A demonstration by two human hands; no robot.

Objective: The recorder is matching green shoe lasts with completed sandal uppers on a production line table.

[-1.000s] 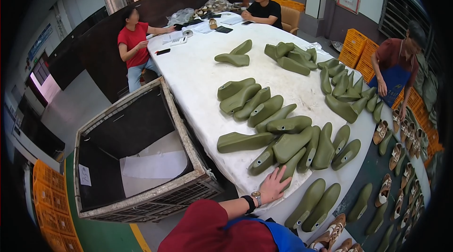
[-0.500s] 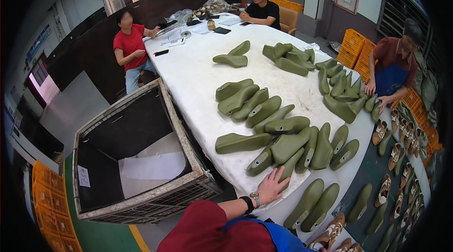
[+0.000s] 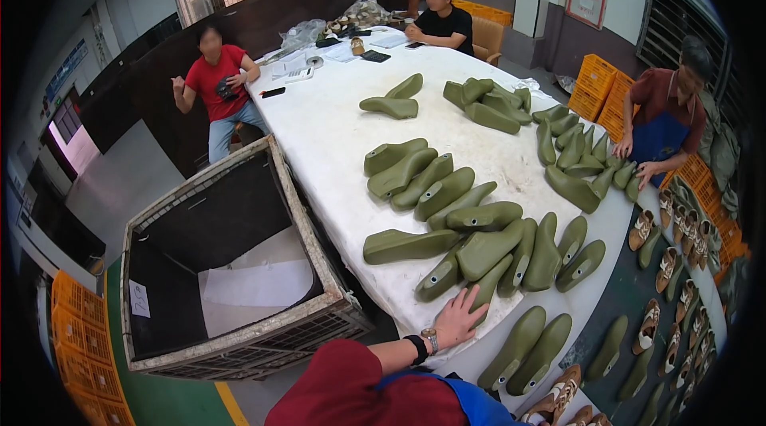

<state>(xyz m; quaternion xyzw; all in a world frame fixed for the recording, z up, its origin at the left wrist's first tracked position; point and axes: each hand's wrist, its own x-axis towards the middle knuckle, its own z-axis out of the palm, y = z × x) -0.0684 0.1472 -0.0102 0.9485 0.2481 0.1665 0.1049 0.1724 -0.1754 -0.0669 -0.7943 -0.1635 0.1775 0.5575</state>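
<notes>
My left hand [image 3: 456, 322] lies palm down at the near edge of the white-covered table [image 3: 375, 286], its fingers spread. The fingertips touch the near end of a green shoe last [image 3: 491, 286]; whether they press on it I cannot tell. Around it lie several more green lasts in a loose cluster, among them a broad one [image 3: 488, 250] and one lying sideways [image 3: 411, 246]. Two lasts [image 3: 527, 350] lie side by side to the right of my hand. My right hand is out of the picture.
A large black-lined crate [image 3: 239, 350] stands left of the table. Brown-and-white shoes [image 3: 650, 322] and lasts line the dark surface at right. A co-worker in a blue apron [image 3: 666, 135] handles lasts at far right; two people sit at the far end. Orange crates [image 3: 84, 338] are stacked at left.
The seated person in red has turned, raised one hand and drawn the other, holding something dark, toward the body. My left hand stays on the last.
</notes>
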